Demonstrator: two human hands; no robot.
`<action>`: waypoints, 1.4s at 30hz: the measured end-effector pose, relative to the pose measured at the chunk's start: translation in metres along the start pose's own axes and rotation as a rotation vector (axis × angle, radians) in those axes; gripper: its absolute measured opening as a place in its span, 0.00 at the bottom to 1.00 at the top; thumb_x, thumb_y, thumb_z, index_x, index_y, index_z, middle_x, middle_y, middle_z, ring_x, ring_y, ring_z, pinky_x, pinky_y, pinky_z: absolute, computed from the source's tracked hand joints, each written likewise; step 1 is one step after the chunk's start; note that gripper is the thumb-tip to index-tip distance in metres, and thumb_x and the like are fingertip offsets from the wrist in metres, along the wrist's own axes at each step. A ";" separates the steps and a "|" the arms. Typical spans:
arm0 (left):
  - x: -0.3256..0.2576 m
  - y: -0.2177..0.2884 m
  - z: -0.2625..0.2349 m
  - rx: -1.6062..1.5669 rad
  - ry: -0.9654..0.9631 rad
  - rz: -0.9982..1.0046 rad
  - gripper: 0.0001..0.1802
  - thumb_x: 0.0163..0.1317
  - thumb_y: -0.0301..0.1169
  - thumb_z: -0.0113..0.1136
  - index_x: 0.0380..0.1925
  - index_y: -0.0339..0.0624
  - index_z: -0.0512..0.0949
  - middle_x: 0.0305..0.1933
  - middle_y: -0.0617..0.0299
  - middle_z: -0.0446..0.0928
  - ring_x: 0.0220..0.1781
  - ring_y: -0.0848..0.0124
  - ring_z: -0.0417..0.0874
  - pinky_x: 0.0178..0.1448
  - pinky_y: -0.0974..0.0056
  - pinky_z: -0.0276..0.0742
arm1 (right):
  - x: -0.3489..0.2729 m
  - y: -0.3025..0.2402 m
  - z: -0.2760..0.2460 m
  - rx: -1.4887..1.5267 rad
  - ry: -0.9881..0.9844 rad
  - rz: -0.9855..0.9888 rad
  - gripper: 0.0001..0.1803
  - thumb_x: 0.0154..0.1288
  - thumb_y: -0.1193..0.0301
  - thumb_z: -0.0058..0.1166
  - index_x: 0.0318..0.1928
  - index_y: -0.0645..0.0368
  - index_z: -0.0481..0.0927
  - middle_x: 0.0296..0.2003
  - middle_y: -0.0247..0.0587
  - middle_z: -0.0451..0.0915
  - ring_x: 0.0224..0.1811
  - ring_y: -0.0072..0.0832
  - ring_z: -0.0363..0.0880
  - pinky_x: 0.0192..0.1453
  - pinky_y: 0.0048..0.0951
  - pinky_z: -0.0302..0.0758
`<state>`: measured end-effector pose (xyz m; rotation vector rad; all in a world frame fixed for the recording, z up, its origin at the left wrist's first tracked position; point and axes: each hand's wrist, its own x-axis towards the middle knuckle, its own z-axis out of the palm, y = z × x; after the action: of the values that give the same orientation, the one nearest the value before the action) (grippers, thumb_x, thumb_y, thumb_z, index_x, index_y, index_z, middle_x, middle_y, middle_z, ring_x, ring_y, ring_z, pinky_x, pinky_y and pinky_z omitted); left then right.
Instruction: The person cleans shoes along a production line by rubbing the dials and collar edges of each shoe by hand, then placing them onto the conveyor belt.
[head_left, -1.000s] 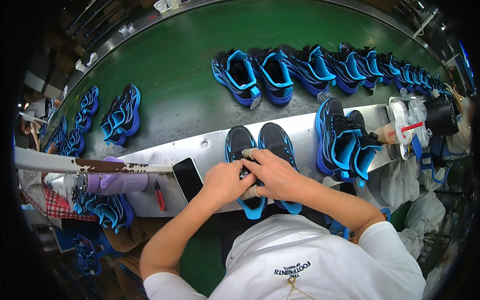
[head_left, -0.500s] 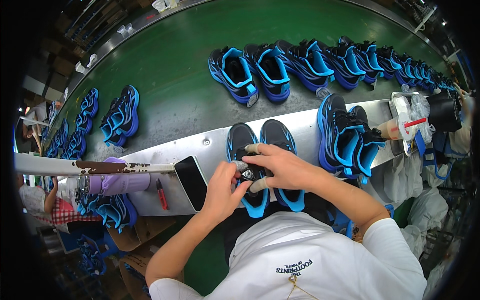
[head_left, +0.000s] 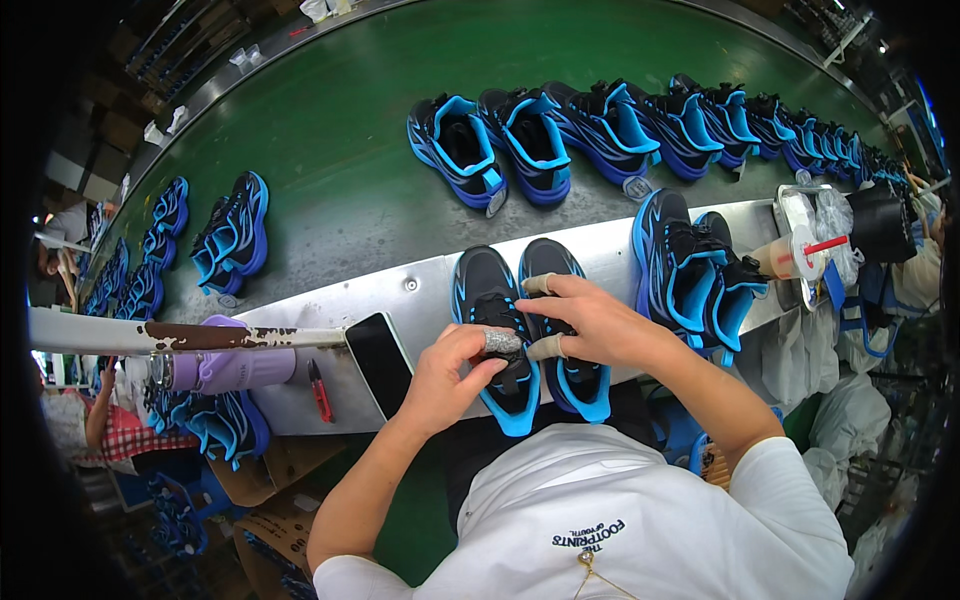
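Note:
Two black-and-blue sneakers lie side by side in front of me, toes pointing away, on a metal ledge (head_left: 430, 283). My left hand (head_left: 450, 378) is curled over the tongue of the left sneaker (head_left: 486, 272), its grey-wrapped index finger across the lacing and its thumb close by. What lies under those fingertips is hidden. Over the right sneaker (head_left: 550, 260) is my right hand (head_left: 605, 325), with beige covers on some fingertips. Its fingers are spread, the tips near the gap between the two sneakers, and nothing shows in them.
A phone (head_left: 380, 365), a red cutter (head_left: 320, 390) and a purple bottle (head_left: 250, 368) lie left, beside a chipped white bar (head_left: 90, 330). Another sneaker pair (head_left: 660, 255) and a drink cup (head_left: 785, 257) stand right. A sneaker row (head_left: 460, 150) lines the green belt (head_left: 330, 110).
My right hand has drawn off the left sneaker to the right, its fingers spreading. My left fingers now cover the round dial seen before. Sneakers on the belt have shifted slightly left.

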<state>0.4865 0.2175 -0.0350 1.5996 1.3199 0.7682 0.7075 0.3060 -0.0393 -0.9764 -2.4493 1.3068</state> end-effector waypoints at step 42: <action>0.125 -0.117 -0.155 1.266 0.437 -0.450 0.13 0.58 0.27 0.55 0.41 0.56 0.82 0.36 0.57 0.81 0.52 0.59 0.77 0.53 0.47 0.68 | 0.118 0.081 -0.070 -0.357 0.327 0.211 0.23 0.61 0.58 0.59 0.54 0.51 0.77 0.37 0.55 0.81 0.43 0.52 0.79 0.47 0.46 0.75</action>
<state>0.3315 0.3801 -0.0886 1.9178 2.6797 -0.1225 0.6866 0.4587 -0.0775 -1.4396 -2.4091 0.6913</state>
